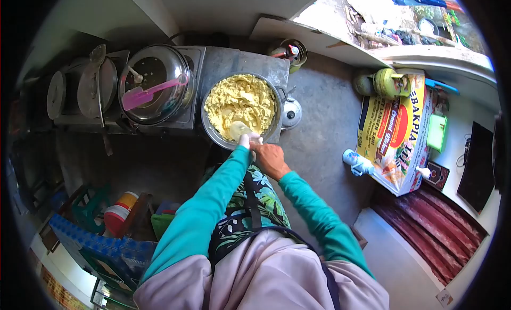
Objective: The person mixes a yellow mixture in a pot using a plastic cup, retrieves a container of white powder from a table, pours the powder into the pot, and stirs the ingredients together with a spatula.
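Note:
A large metal pot [206,121] holds a crumbly yellow mass [245,99]. At its near rim, my left hand [249,140], in a thin whitish glove, is closed on a pale scoop [238,130], whose rounded end lies against the yellow mass. Pressed close beside it is my right hand [270,160], bare, with its fingers curled at the left hand. What those fingers grip is hidden.
Left of the pot, a pink spatula [143,96] lies on a large steel lid [151,70]. A kettle [291,114] stands right of the pot. Farther right are a printed box [391,134], a green gas cylinder [387,83] and a thermos [356,162].

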Demonstrator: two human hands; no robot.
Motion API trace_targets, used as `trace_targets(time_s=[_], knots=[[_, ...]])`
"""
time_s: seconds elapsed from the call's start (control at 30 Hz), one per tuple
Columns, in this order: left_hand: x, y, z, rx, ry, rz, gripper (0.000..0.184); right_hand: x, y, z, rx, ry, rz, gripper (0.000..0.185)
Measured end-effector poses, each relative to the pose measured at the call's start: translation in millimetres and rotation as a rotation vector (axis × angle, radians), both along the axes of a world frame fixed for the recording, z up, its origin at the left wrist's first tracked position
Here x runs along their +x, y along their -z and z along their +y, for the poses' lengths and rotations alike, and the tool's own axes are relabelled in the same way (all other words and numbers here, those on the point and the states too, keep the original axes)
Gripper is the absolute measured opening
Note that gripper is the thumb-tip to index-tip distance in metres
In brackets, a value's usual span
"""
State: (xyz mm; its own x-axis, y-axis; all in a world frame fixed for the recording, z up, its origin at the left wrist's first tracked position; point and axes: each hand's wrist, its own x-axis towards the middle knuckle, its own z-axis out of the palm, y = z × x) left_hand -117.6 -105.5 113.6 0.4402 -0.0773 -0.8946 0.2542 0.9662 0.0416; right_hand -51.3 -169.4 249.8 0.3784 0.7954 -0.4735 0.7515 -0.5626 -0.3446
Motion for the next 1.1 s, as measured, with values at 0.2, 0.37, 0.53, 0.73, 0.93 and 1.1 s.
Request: trace_targets(time_s=[0.2, 0.37, 0.53, 0.73, 0.93, 1.1], knots=[[-16, 72, 40, -0.131, 0.070, -0.092, 0.022, -32, 53, 49, -0.103, -0.011, -0.099, 0.015], [14, 81, 61, 0.036, 0.702, 0.026, 0.019, -22, 63, 43, -0.054, 0.357, 0.132, 0.026], [7, 58, 44, 0.323, 0.929, 0.168, 0.017, -32, 35, 27, -0.043, 0.580, 0.360, 0.036], [13, 23, 18, -0.030, 0.268, -0.143, 0.014, -24, 18, -8, 0.062, 0.280, 0.073, 0.014], [93, -38, 2, 0.036, -0.099, -0.261, 0.026, 61, -42, -20, 0.208, -0.147, -0.328, 0.011], [119, 50, 27, -0.142, -0.246, -0.300, 0.029, 110, 4, 46, -0.074, -0.410, -0.242, 0.013]])
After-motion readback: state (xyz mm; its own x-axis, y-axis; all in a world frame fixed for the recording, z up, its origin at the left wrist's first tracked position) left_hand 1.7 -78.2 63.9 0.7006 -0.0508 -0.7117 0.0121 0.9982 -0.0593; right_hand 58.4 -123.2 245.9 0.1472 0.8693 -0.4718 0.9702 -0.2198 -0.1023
